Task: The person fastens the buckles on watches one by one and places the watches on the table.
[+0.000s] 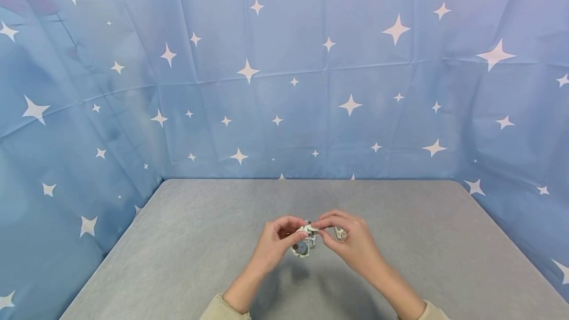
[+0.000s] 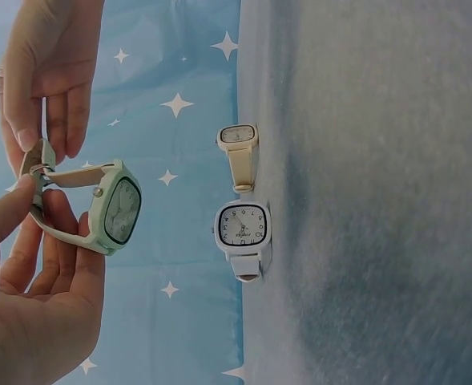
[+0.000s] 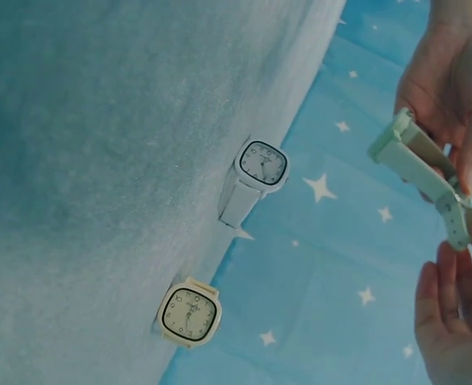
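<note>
A pale green wristwatch (image 2: 122,210) with a rounded square face is held up in the air between both hands. Its strap (image 3: 416,172) forms a loop, the two ends meeting at the buckle. My left hand (image 1: 276,241) pinches the strap by the buckle with thumb and fingers, and the face hangs below. From the other side my right hand (image 1: 351,241) pinches the strap's free end between thumb and fingertips. Fingers partly hide the buckle in every view.
On the grey table (image 1: 200,241) beyond the hands lie a white watch (image 2: 242,226) and a cream watch (image 3: 190,313), both with straps fastened or folded beneath. A blue curtain with white stars (image 1: 302,112) stands behind the table's far edge and sides.
</note>
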`<state>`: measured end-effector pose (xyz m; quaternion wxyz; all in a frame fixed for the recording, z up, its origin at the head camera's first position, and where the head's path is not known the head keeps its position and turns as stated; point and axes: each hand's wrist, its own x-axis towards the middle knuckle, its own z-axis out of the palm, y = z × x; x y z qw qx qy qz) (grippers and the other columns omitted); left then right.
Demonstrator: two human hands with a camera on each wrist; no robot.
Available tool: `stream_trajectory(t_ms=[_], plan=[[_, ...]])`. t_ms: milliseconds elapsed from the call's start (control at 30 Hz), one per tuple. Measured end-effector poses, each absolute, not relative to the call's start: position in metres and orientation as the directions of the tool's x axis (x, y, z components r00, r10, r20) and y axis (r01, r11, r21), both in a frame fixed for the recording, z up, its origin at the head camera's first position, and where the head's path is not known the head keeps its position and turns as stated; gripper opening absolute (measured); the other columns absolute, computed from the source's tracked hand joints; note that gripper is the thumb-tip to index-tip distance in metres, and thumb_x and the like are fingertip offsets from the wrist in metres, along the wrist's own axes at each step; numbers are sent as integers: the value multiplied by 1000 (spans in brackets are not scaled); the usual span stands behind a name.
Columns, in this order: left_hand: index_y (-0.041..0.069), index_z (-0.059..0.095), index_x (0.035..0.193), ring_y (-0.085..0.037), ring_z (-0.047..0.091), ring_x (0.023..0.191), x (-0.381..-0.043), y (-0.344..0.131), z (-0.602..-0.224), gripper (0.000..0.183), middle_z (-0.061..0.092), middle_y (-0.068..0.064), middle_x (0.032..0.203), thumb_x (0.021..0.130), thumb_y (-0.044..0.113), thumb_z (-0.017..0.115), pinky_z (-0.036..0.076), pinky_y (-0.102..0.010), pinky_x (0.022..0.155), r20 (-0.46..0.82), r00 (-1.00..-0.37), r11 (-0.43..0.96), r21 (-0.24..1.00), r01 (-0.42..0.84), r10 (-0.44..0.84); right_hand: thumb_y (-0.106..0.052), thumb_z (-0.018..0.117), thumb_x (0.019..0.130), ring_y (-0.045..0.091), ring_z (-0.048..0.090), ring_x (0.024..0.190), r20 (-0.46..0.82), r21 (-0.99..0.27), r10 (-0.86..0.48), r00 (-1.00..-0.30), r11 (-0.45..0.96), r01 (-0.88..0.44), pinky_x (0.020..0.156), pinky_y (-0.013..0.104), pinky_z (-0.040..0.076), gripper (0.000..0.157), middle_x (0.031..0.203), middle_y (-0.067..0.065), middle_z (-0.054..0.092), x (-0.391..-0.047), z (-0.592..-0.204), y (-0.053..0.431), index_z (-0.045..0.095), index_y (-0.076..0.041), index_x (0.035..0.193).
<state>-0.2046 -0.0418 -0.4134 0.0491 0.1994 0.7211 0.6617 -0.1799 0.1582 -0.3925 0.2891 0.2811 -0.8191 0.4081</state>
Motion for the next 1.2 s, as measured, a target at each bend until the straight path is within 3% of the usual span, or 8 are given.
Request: stream_trajectory(t_ms=[367,500,900,1067,1200], plan=[[-5,69,109,-7,63,74,-205,-43,-416,22,69,-28,103,92,8,70,56,-24,66,207,-911,54,969,241,358,9,76,73,6,67,82,664,-503,-229,-712,567,-652,74,20,54,31,88,-12,71,-178,-392,157,77,-19,86],[-5,69,108,-6,62,74,-205,-43,-415,21,69,-27,102,91,8,70,55,-24,66,204,-912,60,969,240,355,8,76,74,9,68,82,651,-504,-242,-720,571,-648,73,24,56,30,88,-12,71,-178,-392,157,77,-19,87],[-1,71,107,-2,63,78,-205,-44,-413,21,71,-25,102,91,13,72,53,-20,72,210,-908,92,961,259,362,2,81,77,3,67,80,658,-506,-249,-711,553,-662,69,19,54,24,87,-10,75,-179,-395,159,77,-17,91],[-1,72,107,-1,64,79,-204,-44,-413,22,71,-25,101,91,14,72,54,-19,74,216,-903,93,959,268,372,2,80,78,7,70,78,669,-498,-258,-697,540,-678,68,19,56,23,86,-7,76,-177,-395,158,77,-16,92],[-1,71,108,-2,65,79,-204,-44,-414,22,71,-26,101,91,13,73,54,-19,75,208,-906,92,962,258,369,0,78,81,13,73,83,620,-571,-274,-735,485,-662,73,24,60,23,92,-2,77,-176,-397,158,76,-15,98]])
